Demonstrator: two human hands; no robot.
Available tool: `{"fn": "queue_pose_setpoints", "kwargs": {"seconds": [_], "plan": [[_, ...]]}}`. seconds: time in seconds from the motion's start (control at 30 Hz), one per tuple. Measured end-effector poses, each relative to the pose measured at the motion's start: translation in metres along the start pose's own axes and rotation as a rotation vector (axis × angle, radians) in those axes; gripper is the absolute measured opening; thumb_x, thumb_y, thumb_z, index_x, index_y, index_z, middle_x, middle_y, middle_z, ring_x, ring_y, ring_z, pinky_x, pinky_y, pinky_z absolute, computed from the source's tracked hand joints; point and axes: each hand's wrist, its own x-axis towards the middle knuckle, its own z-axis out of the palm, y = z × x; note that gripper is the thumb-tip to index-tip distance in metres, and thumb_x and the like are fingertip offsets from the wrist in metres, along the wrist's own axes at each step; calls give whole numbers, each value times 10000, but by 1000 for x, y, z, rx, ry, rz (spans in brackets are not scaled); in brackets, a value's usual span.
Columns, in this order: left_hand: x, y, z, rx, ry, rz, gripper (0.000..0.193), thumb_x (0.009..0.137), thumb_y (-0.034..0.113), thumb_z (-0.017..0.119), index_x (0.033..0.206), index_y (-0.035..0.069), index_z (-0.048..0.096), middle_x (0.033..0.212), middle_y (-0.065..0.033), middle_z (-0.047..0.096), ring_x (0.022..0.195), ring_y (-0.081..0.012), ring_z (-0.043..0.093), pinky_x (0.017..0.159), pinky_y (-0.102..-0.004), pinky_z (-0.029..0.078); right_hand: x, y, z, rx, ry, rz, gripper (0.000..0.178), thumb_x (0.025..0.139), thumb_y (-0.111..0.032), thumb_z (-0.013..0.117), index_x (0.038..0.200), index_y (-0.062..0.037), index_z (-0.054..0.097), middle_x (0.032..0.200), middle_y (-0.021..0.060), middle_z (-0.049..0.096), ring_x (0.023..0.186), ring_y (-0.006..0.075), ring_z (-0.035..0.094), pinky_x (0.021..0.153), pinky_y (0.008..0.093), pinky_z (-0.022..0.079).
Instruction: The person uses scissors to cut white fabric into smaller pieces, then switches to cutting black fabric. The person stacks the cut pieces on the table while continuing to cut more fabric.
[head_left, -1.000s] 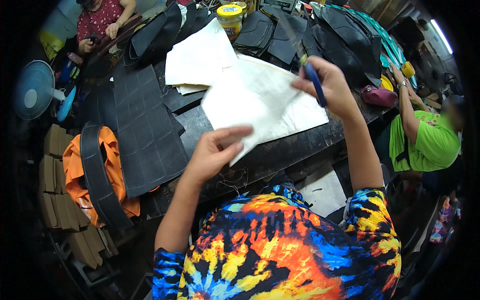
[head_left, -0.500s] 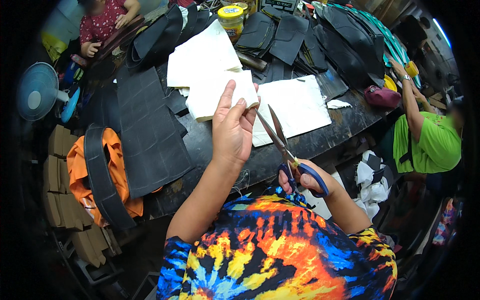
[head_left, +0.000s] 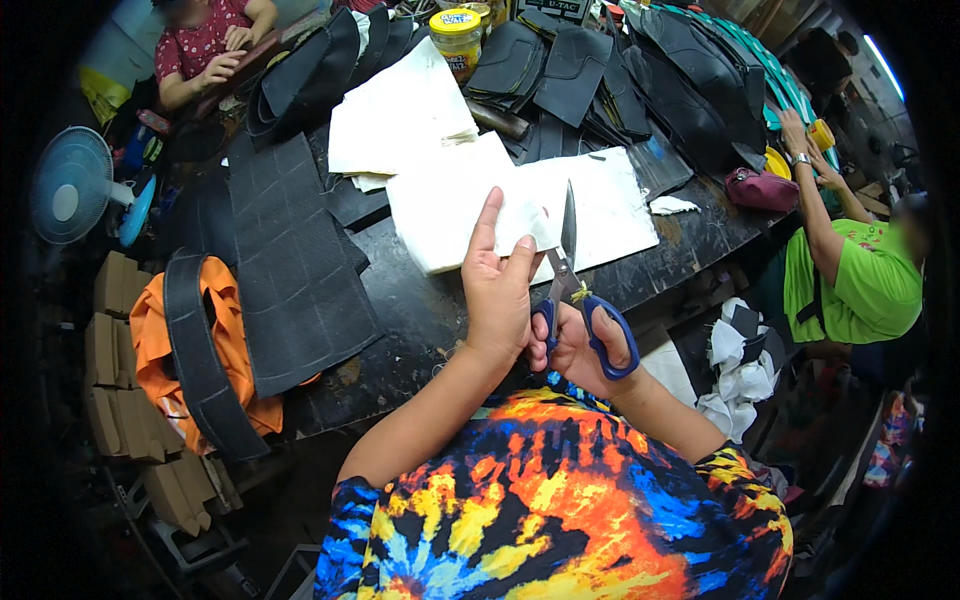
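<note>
L grip is pinching the white fabric stack over the worktop, R grip is holding blue-handled scissors at its edge, cut prob. underway, unfinished, w/ another white sheet lying R of it.

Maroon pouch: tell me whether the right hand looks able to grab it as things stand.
Probably not: the right hand holds the blue-handled scissors, though nothing tall seems to block the way to the maroon pouch.

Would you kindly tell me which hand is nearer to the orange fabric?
Left. The left hand is to the right of the orange fabric, gripping the white sheets; the right hand is farther right, holding the scissors.
</note>
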Motion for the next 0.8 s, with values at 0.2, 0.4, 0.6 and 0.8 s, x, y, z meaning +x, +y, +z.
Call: {"fn": "queue_pose_setpoints", "kwargs": {"seconds": [0.2, 0.4, 0.6, 0.8], "plan": [[1, 0, -12, 0, 54, -4, 607, 960, -59, 524, 1521, 60, 325, 1235, -145, 626, 1083, -171, 634, 945, -309, 539, -8, 2, 13, -310, 264, 34, 268, 918, -302, 633, 847, -58, 550, 713, 23, 538, 652, 113, 532, 614, 244, 432], [1, 4, -34, 122, 102, -1, 536, 942, -31, 608, 1450, 42, 453, 1247, -97, 609, 1000, -121, 642, 865, -260, 563, -5, -2, 6, -58, 97, 106, 369, 890, -409, 638, 931, -54, 543, 817, 53, 555, 751, 149, 548, 727, 274, 442], [1, 4, -43, 180, 99, -23, 606, 925, -47, 622, 1485, 40, 409, 1276, -106, 594, 984, -127, 646, 831, -266, 583, 1, 4, -2, 120, -69, 110, 574, 848, -575, 630, 1059, -54, 516, 967, 72, 556, 893, 185, 541, 860, 298, 422], [3, 4, -44, 176, 63, -58, 654, 902, -51, 654, 1492, 4, 378, 1338, -124, 555, 985, -138, 647, 824, -273, 591, -10, -4, -7, 95, -51, 141, 604, 893, -631, 554, 1059, -51, 523, 972, 75, 555, 903, 189, 535, 854, 296, 423]]}}
